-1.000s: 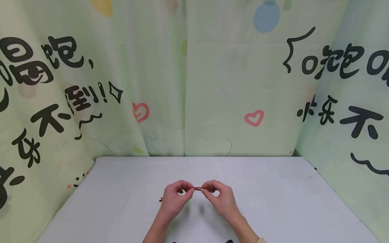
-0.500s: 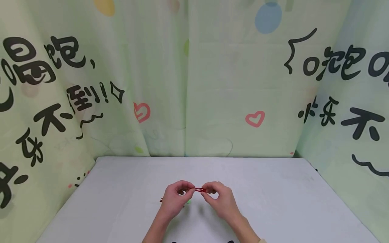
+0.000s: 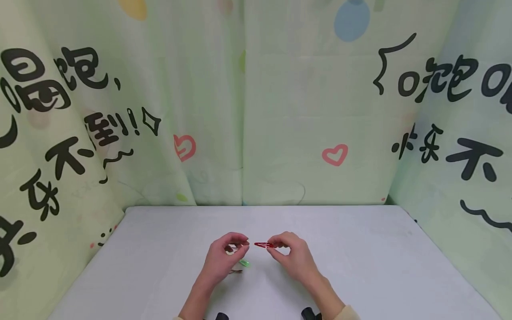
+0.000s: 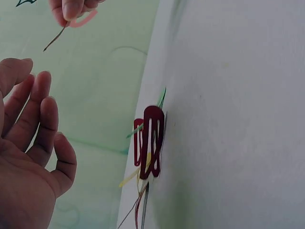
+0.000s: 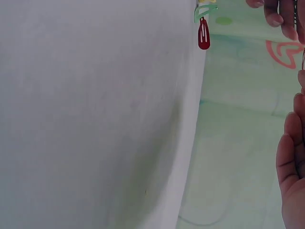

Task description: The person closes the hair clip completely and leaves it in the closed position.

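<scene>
My right hand (image 3: 294,255) pinches one end of a red snap hair clip (image 3: 262,245) between thumb and fingers, above the table. In the left wrist view the held hair clip (image 4: 55,39) shows edge-on, thin and dark. My left hand (image 3: 224,258) is a short way to the clip's left, fingers loosely bent. Nothing lies between its thumb and fingertips in the left wrist view, where the hand (image 4: 35,143) fills the lower left. More hair clips lie beyond it: a dark red one (image 4: 147,143) and a green one (image 3: 245,263), partly hidden by the hand.
A white-covered table (image 3: 360,258) spreads beneath both hands. Behind it hangs a pale green printed curtain (image 3: 280,111). A dark thin clip (image 3: 236,271) lies by the left wrist, and a yellow piece (image 4: 128,179) lies among the clips. Black objects (image 3: 310,313) show near the wrists.
Both hands pinched the red hair clip before. My left hand has let go and moved left, while the right keeps hold of the clip. More clips now show beside the left hand.
</scene>
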Tool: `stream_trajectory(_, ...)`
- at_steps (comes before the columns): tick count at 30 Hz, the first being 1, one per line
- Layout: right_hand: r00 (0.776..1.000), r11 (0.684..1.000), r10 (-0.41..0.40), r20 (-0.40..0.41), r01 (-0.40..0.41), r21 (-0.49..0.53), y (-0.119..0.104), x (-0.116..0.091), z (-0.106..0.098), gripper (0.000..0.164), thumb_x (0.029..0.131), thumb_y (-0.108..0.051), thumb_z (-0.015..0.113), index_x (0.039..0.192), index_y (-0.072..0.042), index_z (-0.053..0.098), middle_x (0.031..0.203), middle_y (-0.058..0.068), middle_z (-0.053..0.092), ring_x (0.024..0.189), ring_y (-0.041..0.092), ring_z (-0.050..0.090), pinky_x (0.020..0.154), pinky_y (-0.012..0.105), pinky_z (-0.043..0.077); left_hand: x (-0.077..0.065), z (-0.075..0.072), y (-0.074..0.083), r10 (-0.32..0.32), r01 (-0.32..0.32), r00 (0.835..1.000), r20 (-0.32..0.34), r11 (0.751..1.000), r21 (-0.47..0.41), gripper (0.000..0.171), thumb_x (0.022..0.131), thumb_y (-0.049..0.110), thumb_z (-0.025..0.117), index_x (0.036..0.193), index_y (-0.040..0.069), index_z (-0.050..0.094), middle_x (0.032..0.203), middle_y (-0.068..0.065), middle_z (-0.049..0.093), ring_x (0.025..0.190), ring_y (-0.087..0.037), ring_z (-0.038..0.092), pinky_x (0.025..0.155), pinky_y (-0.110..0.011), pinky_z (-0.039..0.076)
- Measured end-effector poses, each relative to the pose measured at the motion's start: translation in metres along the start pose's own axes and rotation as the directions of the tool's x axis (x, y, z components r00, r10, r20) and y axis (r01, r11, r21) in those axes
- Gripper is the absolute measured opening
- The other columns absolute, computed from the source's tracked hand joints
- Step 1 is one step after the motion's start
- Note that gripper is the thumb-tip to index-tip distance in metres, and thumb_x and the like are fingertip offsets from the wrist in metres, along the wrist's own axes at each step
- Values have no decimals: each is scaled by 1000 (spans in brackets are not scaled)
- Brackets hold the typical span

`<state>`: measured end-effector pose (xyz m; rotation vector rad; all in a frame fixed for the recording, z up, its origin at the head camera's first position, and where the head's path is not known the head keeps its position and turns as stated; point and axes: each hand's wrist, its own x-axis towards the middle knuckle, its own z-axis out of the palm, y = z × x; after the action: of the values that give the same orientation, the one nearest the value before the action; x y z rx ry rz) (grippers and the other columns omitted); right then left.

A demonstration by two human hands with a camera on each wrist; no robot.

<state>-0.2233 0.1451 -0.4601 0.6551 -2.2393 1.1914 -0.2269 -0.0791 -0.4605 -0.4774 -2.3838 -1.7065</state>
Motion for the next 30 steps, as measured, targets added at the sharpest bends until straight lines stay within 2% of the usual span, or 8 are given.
stream_trajectory(7,992,992,121,36,-120,-31,11,5,-11,27,76,5,84,90,-17,76,80,-17,60,79,24,61,75,39,53,0,-23,-11,-39,41,998,-53,999,35,17,91,13,77,107,15,72,97,7,70,93,-16,59,83,-38,45)
stream_trajectory(11,979,982,186,81,-183,-50,17,8,-15,25,78,3,83,91,-17,76,80,-15,60,82,27,62,77,41,53,-4,-35,-17,-76,79,995,-64,995,53,21,91,10,76,111,10,71,97,6,69,95,-18,59,86,-44,42)
stream_trajectory(14,968,974,227,111,-222,-55,21,10,-18,22,80,1,83,92,-17,76,81,-13,60,83,28,62,78,43,53,-5,-45,-21,-93,99,993,-67,990,105,23,91,11,75,113,7,70,97,6,69,96,-18,59,86,-45,42)
stream_trajectory(19,942,952,307,137,-304,-43,27,13,-23,19,82,-2,82,93,-17,76,80,-9,61,81,19,58,76,33,50,-3,-59,-29,-125,131,991,-47,973,189,23,91,14,77,112,9,71,98,6,70,98,-18,59,85,-43,45)
stream_trajectory(22,925,937,350,149,-349,-34,32,15,-25,17,84,-4,81,94,-17,76,78,-6,59,78,15,55,72,28,47,-2,-67,-33,-175,174,984,-18,961,217,23,90,16,78,112,11,71,99,7,69,98,-18,58,84,-40,47)
stream_trajectory(26,902,919,392,178,-393,-35,40,17,-25,15,84,-6,81,93,-16,76,75,-4,57,72,15,53,64,27,44,-4,-74,-37,-223,214,975,5,943,253,23,89,16,79,111,11,72,99,6,68,96,-17,58,82,-38,49)
stream_trajectory(30,876,900,432,214,-435,-37,47,19,-23,13,84,-7,81,92,-16,76,73,-3,56,69,15,51,61,26,41,-7,-79,-41,-245,233,969,15,936,265,24,88,15,80,111,10,72,101,5,68,95,-17,58,81,-37,49)
